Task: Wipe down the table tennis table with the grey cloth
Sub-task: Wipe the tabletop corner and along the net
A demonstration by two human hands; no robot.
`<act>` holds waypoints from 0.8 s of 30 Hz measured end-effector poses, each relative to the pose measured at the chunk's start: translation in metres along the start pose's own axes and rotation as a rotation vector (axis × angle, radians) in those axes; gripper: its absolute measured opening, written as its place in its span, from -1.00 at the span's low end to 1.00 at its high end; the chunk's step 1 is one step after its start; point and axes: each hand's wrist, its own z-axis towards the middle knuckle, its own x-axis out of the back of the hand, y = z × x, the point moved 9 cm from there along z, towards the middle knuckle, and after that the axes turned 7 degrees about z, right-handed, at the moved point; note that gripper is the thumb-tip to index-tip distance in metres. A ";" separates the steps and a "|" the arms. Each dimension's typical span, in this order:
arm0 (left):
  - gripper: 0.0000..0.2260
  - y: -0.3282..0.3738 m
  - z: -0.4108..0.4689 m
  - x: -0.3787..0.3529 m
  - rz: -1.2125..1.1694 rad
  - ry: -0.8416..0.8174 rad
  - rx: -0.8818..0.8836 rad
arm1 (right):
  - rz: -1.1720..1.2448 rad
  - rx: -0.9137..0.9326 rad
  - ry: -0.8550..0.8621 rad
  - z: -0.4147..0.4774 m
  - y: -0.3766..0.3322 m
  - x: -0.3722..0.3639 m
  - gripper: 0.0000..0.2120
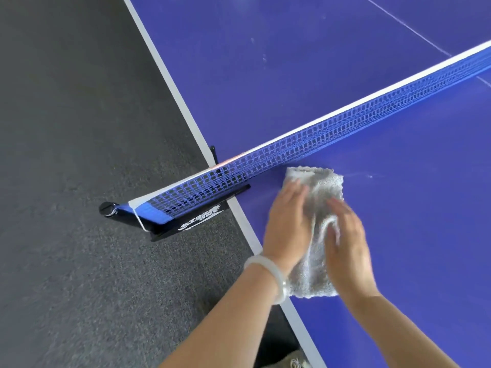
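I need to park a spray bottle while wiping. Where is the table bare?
Near side: the table is bare right of the right hand, up to the net. Beyond the net, bare as far as the white side line. Crowded: beside the net clamp, where left hand and grey cloth lie.

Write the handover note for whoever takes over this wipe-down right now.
Left hand: flat on the grey cloth, pressing it down.
Right hand: also laid on the cloth, fingers straight, somewhat blurred.
Cloth: folded, lying on the table close to the net and the side edge.
Done: cannot tell how much has been wiped.
To do: pale streak right of the cloth; white specks on the half beyond the net.
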 end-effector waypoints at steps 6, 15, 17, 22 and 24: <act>-0.51 -0.036 0.010 0.022 0.375 -0.008 -0.213 | -0.496 0.176 -0.262 0.029 -0.017 -0.077 -0.47; -0.46 -0.056 0.024 -0.001 0.473 -0.132 -0.175 | -0.577 -0.188 -0.008 0.099 0.051 -0.004 -0.43; -0.46 -0.056 0.025 -0.002 0.482 -0.153 -0.176 | -0.564 -0.113 -0.012 0.074 0.024 -0.034 -0.44; -0.50 -0.059 0.027 -0.001 0.433 -0.147 -0.124 | -0.582 0.243 -0.320 0.040 -0.013 -0.089 -0.46; -0.47 -0.055 0.026 0.000 0.454 -0.145 -0.145 | -0.607 0.291 -0.349 0.077 0.000 -0.069 -0.45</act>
